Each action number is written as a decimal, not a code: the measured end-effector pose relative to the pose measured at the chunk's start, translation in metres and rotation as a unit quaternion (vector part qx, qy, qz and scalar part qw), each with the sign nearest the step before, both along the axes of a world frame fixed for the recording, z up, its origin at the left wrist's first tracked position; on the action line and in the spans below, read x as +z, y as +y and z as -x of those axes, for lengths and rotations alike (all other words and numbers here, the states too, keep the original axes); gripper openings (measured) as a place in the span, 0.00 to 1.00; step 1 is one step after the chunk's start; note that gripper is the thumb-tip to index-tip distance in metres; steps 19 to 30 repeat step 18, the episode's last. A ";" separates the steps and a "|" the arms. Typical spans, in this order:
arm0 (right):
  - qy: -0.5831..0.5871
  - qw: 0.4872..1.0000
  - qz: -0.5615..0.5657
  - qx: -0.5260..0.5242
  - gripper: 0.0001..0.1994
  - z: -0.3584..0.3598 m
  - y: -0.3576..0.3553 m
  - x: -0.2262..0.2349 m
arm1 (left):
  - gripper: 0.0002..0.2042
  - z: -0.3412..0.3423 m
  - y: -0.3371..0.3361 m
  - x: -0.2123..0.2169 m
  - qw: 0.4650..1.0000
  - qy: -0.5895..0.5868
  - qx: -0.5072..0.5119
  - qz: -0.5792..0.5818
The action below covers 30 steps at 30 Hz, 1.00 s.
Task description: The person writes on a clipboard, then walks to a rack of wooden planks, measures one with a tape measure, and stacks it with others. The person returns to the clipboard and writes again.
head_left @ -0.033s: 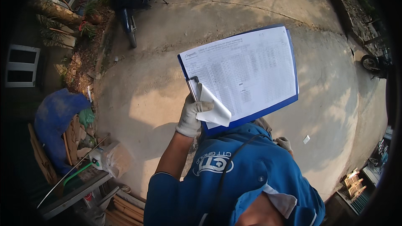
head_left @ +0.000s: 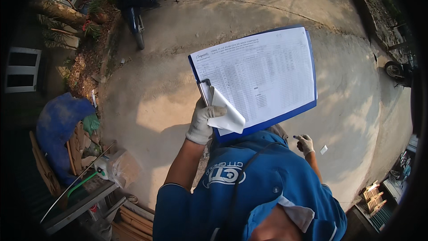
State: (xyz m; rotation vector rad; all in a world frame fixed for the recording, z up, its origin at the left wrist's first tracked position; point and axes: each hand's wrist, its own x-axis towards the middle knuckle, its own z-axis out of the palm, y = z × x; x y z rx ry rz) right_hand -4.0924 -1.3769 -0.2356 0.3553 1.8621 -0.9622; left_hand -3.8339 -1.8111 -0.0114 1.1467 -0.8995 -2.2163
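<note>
My left hand (head_left: 201, 124), in a pale work glove, is closed on the lower left edge of a blue clipboard (head_left: 281, 114), next to its metal clip (head_left: 204, 90). Printed sheets with a dense table (head_left: 263, 71) lie on the board, and one lower corner is folded back (head_left: 228, 118) over my fingers. My gloved right hand (head_left: 305, 144) is out beside my right hip, apart from the board. Its fingers are closed round a pen (head_left: 296, 137), of which only a short dark blue end shows.
A motorbike (head_left: 136, 13) stands at the far left, and a wheel (head_left: 394, 69) shows at the far right. On the left lie a blue tarp (head_left: 62, 116), a clear plastic-wrapped bundle (head_left: 122, 169) and wood strips. A small white piece (head_left: 323, 149) lies on the concrete (head_left: 347, 120).
My right hand has come out from beside my body, forward and a little up, and the pen end now shows. My left hand and the clipboard have barely shifted.
</note>
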 end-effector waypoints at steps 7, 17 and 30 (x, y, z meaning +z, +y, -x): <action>0.252 0.952 0.126 0.123 0.07 0.357 -0.368 0.079 | 0.22 0.143 -0.179 -0.023 0.997 0.051 0.042 -0.037; 0.132 0.970 -0.066 0.192 0.07 0.435 -0.625 -0.020 | 0.15 0.356 -0.515 -0.083 0.991 0.082 0.096 -0.048; 0.131 0.971 -0.041 0.194 0.07 0.455 -0.645 -0.026 | 0.18 0.381 -0.545 -0.083 0.992 0.076 0.088 -0.045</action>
